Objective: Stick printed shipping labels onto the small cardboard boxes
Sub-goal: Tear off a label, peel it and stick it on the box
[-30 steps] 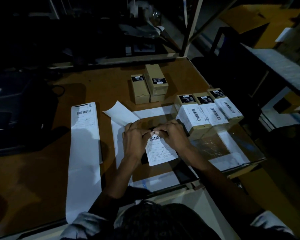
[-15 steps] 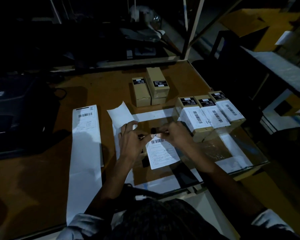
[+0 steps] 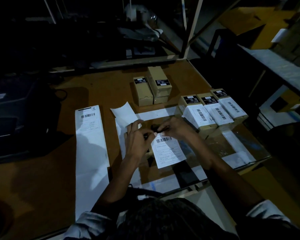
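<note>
**White label pinched at top edge, mid-table**

Pinched at its top edge between left hand (image 3: 137, 137) and right hand (image 3: 177, 129): printed label (image 3: 169, 152), lying over a partly hidden box at table centre. To the right, three labelled boxes (image 3: 213, 112) side by side. Farther off, two unlabelled boxes (image 3: 151, 90). Left, long label strip (image 3: 91, 135) flat on brown table (image 3: 42, 179).

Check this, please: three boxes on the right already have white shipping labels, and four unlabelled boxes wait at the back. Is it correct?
Not quite. The head view shows only two unlabelled boxes at the back, not four. The three labelled boxes on the right do carry white shipping labels.
</note>
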`<action>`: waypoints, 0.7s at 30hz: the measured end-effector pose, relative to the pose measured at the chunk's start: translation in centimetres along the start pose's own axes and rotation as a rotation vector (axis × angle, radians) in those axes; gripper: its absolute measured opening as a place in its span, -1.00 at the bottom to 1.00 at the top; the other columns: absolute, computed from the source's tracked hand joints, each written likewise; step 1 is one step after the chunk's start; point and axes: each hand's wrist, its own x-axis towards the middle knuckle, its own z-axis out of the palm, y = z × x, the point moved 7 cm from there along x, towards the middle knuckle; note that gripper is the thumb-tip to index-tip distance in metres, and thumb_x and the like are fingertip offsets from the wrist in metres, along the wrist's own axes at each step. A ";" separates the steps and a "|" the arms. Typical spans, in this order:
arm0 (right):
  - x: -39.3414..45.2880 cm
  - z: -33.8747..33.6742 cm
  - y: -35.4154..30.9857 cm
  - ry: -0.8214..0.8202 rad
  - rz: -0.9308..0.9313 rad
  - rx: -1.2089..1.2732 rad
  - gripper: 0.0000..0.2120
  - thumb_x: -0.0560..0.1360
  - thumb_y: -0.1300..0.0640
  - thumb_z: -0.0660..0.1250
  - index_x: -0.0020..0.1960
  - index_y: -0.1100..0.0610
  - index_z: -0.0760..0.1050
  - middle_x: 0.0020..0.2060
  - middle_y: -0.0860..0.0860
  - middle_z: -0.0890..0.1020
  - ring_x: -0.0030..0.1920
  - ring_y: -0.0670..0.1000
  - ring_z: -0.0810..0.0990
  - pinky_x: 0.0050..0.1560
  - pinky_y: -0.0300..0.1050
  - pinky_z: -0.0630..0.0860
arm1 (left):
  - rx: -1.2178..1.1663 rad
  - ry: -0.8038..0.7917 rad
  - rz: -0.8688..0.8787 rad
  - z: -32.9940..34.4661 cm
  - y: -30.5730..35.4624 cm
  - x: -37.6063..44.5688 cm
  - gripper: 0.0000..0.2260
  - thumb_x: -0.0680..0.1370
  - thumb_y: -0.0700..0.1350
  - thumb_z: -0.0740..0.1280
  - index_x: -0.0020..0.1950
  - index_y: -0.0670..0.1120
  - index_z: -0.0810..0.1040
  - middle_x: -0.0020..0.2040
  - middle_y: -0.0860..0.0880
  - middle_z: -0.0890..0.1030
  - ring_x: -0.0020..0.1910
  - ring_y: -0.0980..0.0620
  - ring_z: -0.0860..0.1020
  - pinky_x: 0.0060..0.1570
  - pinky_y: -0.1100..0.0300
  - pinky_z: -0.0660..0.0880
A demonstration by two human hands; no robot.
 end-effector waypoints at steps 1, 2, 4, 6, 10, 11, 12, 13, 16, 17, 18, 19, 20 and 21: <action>-0.1 0.4 -0.1 0.000 -0.007 0.094 -0.85 0.54 0.14 0.44 0.09 0.06 0.72 0.07 -0.03 0.72 -0.10 -0.21 0.58 -0.30 -0.49 0.37 | -0.026 -0.012 0.055 0.1 0.3 -0.1 -0.88 0.54 0.07 0.42 -0.02 0.10 0.73 0.41 0.01 0.46 0.42 -0.07 0.30 0.30 -0.11 0.33; -0.4 0.7 -0.2 -0.002 0.002 0.163 -0.84 0.56 0.16 0.43 0.11 0.08 0.71 0.07 -0.02 0.72 -0.13 -0.25 0.56 -0.36 -0.52 0.35 | -0.038 -0.027 0.087 0.2 0.3 -0.1 -0.88 0.56 0.06 0.41 0.01 0.10 0.73 0.41 0.00 0.46 0.42 -0.09 0.30 0.30 -0.12 0.35; -1.0 0.7 0.1 -0.010 0.041 0.149 -0.82 0.58 0.09 0.40 0.15 0.07 0.70 0.04 -0.04 0.71 -0.17 -0.25 0.52 -0.35 -0.45 0.35 | -0.041 -0.053 0.077 0.3 -0.1 0.0 -0.84 0.57 0.07 0.40 0.02 0.07 0.74 0.42 -0.02 0.46 0.42 -0.10 0.31 0.30 -0.13 0.36; -1.3 0.3 0.3 -0.041 0.071 -0.020 -0.76 0.60 -0.05 0.35 0.15 0.01 0.69 0.06 -0.02 0.70 -0.14 -0.18 0.54 -0.21 -0.32 0.37 | -0.023 -0.069 0.032 0.4 -0.3 0.1 -0.79 0.57 0.11 0.38 0.00 0.04 0.75 0.41 -0.03 0.48 0.42 -0.10 0.32 0.30 -0.12 0.36; -1.1 0.1 1.4 -0.024 0.154 -0.238 -0.56 0.57 -0.27 0.26 0.04 0.06 0.70 -0.02 0.06 0.69 -0.02 0.05 0.62 -0.08 -0.11 0.41 | 0.101 -0.083 -0.023 0.1 -0.1 0.1 -0.68 0.57 0.20 0.32 -0.06 0.02 0.75 0.39 -0.02 0.50 0.40 -0.08 0.33 0.28 -0.08 0.32; -1.3 0.2 1.5 0.040 0.152 -0.215 -0.56 0.54 -0.29 0.30 0.02 0.07 0.69 -0.04 0.06 0.69 -0.02 0.07 0.63 -0.08 -0.11 0.42 | 0.119 -0.068 -0.015 -0.2 0.1 -0.1 -0.68 0.57 0.19 0.32 -0.05 0.01 0.75 0.37 -0.03 0.51 0.39 -0.08 0.34 0.26 -0.06 0.30; -1.7 0.1 1.3 0.121 0.129 -0.164 -0.61 0.52 -0.26 0.35 0.03 0.05 0.68 -0.03 0.06 0.70 0.00 0.08 0.65 -0.06 -0.12 0.44 | 0.123 -0.047 0.016 -0.4 0.5 -0.4 -0.71 0.58 0.16 0.32 -0.02 0.01 0.75 0.34 -0.04 0.54 0.36 -0.09 0.37 0.25 -0.05 0.30; -2.4 0.2 1.1 0.203 0.084 -0.101 -0.67 0.50 -0.20 0.41 0.07 0.03 0.67 0.00 0.06 0.71 0.04 0.08 0.65 -0.02 -0.14 0.45 | 0.113 -0.030 0.069 -0.7 0.9 -0.7 -0.75 0.59 0.10 0.33 0.03 0.00 0.73 0.29 -0.04 0.57 0.33 -0.09 0.41 0.23 -0.03 0.31; -4.7 0.4 0.6 0.378 -0.116 -0.007 -0.68 0.46 0.07 0.54 0.19 0.10 0.67 0.11 0.08 0.71 0.10 0.04 0.65 0.10 -0.24 0.40 | 0.087 -0.048 0.254 -0.6 2.3 -1.5 -0.80 0.58 -0.04 0.36 0.14 -0.03 0.70 0.16 -0.03 0.65 0.17 -0.08 0.54 0.15 -0.01 0.42; -5.2 0.6 0.6 0.390 -0.182 0.015 -0.66 0.45 0.11 0.55 0.20 0.13 0.67 0.14 0.09 0.70 0.14 0.04 0.64 0.16 -0.21 0.43 | 0.069 -0.063 0.294 -0.6 2.6 -1.7 -0.81 0.57 -0.05 0.38 0.13 -0.04 0.71 0.14 -0.03 0.67 0.12 -0.08 0.58 0.13 -0.02 0.45; -5.6 0.8 0.9 0.379 -0.227 0.050 -0.64 0.44 0.12 0.56 0.22 0.15 0.66 0.18 0.09 0.68 0.19 0.05 0.63 0.24 -0.14 0.47 | 0.045 -0.078 0.320 -0.5 2.8 -2.0 -0.81 0.55 -0.05 0.40 0.09 -0.06 0.72 0.12 -0.03 0.69 0.08 -0.07 0.61 0.11 -0.04 0.48; -5.9 0.9 1.2 0.352 -0.256 0.084 -0.61 0.44 0.12 0.56 0.24 0.16 0.65 0.23 0.09 0.65 0.24 0.05 0.60 0.31 -0.09 0.47 | 0.027 -0.089 0.333 -0.5 3.0 -2.3 -0.81 0.53 -0.03 0.42 0.06 -0.07 0.73 0.11 -0.04 0.70 0.05 -0.06 0.64 0.10 -0.05 0.50; -5.9 1.0 1.6 0.323 -0.279 0.100 -0.58 0.44 0.10 0.56 0.26 0.17 0.63 0.27 0.10 0.63 0.28 0.05 0.58 0.35 -0.05 0.45 | 0.016 -0.091 0.331 -0.4 3.2 -2.6 -0.80 0.51 -0.02 0.44 0.05 -0.09 0.74 0.10 -0.05 0.71 0.04 -0.05 0.65 0.11 -0.02 0.53; -5.8 1.0 1.8 0.295 -0.299 0.098 -0.55 0.44 0.09 0.56 0.29 0.19 0.61 0.30 0.11 0.61 0.31 0.05 0.55 0.38 -0.04 0.43 | 0.007 -0.086 0.320 -0.5 3.3 -2.8 -0.78 0.50 -0.02 0.47 0.06 -0.10 0.74 0.11 -0.06 0.71 0.04 -0.05 0.66 0.13 0.05 0.53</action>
